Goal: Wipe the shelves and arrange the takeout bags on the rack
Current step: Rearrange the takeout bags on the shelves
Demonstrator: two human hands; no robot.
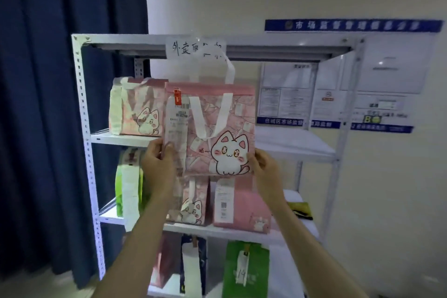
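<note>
From the head camera, the left hand point(158, 159) and right hand point(262, 167) each grip a bottom corner of a pink cat-print bag point(217, 128), holding it up in front of the rack point(82, 109), level with the upper shelf point(297, 143). The bag looks light and soft-sided, probably a coated fabric that could crumple or sag; holding it low at both corners keeps it square, and its white straps point(200, 118) offer another hold. A long receipt point(175, 118) hangs loose down its front and could tear. A similar bag point(135, 106) stands far left on that shelf, with bare space to its right. More bags point(242, 203) fill the lower shelves. A dark curtain point(48, 104) hangs left; notices point(338, 94) cover the far wall.
</note>
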